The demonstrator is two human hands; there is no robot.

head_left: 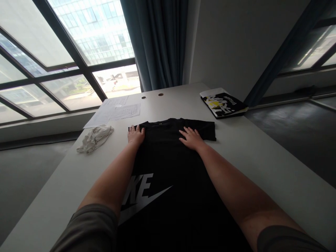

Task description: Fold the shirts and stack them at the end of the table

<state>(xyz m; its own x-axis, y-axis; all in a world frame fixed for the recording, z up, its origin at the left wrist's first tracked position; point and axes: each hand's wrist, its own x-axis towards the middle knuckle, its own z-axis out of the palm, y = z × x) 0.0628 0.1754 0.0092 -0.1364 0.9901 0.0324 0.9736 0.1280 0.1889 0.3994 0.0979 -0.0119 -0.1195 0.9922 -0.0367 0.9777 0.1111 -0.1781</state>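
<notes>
A black T-shirt (168, 161) with a grey printed logo lies spread on the white table, its collar at the far end and its lower part running toward me. My left hand (136, 135) rests flat on the shirt's left shoulder, fingers stretched out. On the right, near the base of the sleeve, my right hand (192, 138) lies with its fingers spread on the fabric. Neither hand grips the cloth. The right sleeve sticks out past my right hand, while the left side shows only a small edge beyond my fingers.
A crumpled whitish cloth (96, 139) lies left of the shirt. Paper sheets (112, 111) are at the back left of the white table (262, 168). Folded black garments with white and yellow print (223, 103) sit at the back right. Two round cable holes are near the far edge.
</notes>
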